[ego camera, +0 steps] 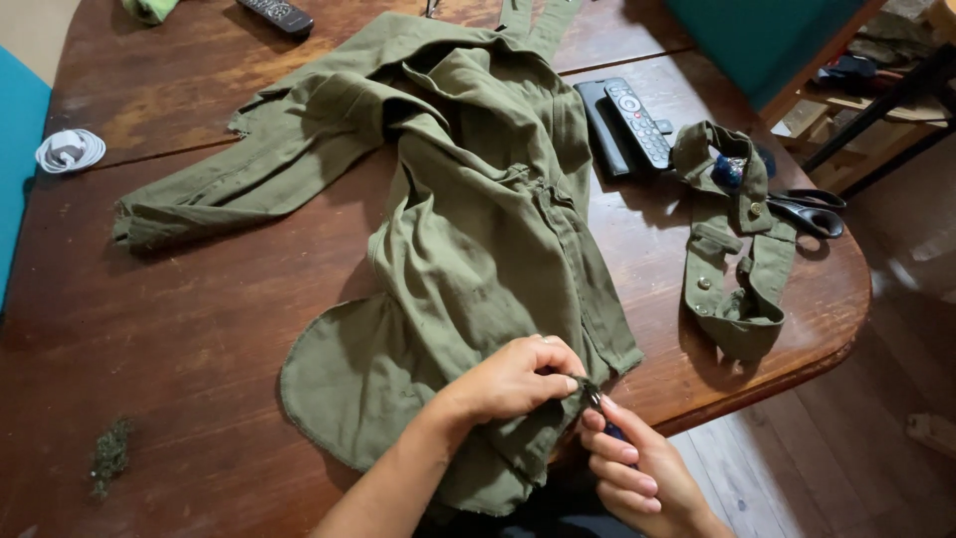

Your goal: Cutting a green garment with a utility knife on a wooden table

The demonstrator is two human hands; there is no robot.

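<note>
Olive-green shirt under seam work at the near desk edge.

Left hand [518, 379] pinches the hem of the olive-green shirt [478, 229], fingers together on the cloth; right hand [637, 473] is closed round a small dark-handled tool, probably a seam ripper [600, 413], its tip at the pinched edge. The shirt lies spread across the wooden desk [199, 329], one sleeve out to the left. To the right: a detached olive collar piece [732, 249], scissors [812, 211], two remote controls [627, 125]. Thread lint [110, 453] near left. Judged part-done: one piece is off, the hem in hand.
</note>
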